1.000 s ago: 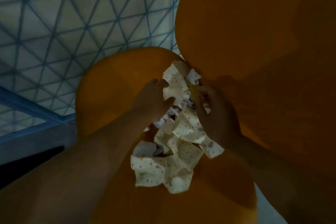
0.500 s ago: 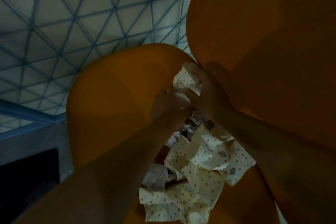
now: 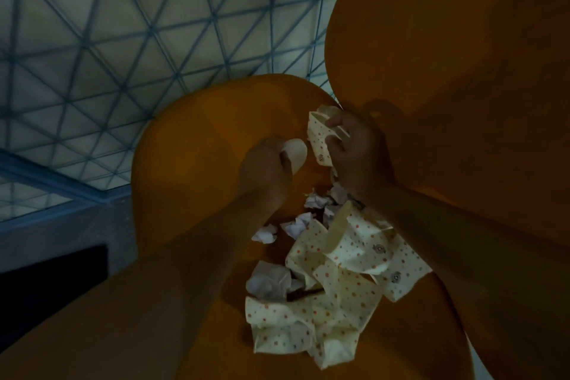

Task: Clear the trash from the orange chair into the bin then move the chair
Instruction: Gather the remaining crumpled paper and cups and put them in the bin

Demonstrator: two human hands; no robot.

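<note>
The orange chair [image 3: 197, 163] fills the view, its backrest [image 3: 462, 71] rising at right. A cream dotted cloth [image 3: 336, 302] lies crumpled on the seat, with several crumpled white paper balls [image 3: 268, 282] beside and above it. My left hand [image 3: 265, 173] grips a pale rounded piece [image 3: 296, 151] over the seat's back. My right hand [image 3: 354, 151] pinches a corner of the dotted cloth [image 3: 319, 139] by the gap between seat and backrest. No bin shows in view.
A floor with a blue triangular grid pattern [image 3: 123, 40] lies beyond the chair at upper left. A grey ledge [image 3: 55, 237] with a dark opening [image 3: 49, 281] sits at the left edge.
My hands have drawn apart: the left now holds a pale piece, the right has lifted a cloth corner. Small paper balls beneath them have come into sight.
</note>
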